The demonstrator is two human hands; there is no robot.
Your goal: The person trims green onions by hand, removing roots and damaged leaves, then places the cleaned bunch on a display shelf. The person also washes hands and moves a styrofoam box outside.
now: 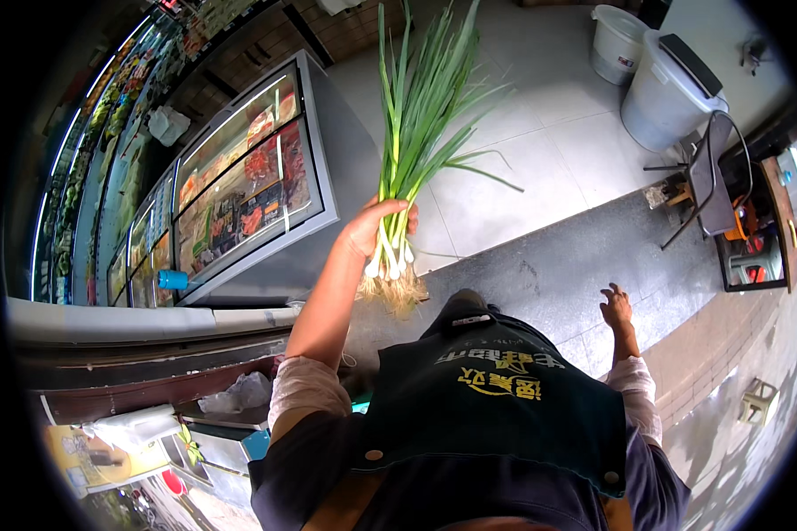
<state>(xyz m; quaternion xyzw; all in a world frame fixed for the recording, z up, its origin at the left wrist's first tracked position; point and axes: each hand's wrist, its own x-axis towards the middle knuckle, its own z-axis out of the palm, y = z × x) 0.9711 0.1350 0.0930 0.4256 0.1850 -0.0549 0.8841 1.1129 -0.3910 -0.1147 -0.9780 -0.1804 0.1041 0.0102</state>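
My left hand (372, 229) is closed around a bunch of green onions (425, 133) just above the white bulbs. Long green leaves fan out away from me, and a tangle of pale roots (398, 290) hangs below my fist. Off to the right, over the grey floor strip, my right hand (616, 306) is empty with its fingers spread. A dark apron (505, 411) bearing writing covers my front.
A glass-topped display freezer (252, 179) with packaged food stands at left, before lit produce shelves (99, 139). White lidded bins (671, 93), a chair (714, 176) and a wooden table (780, 212) are at right. A small stool (760, 401) stands outside the doorway.
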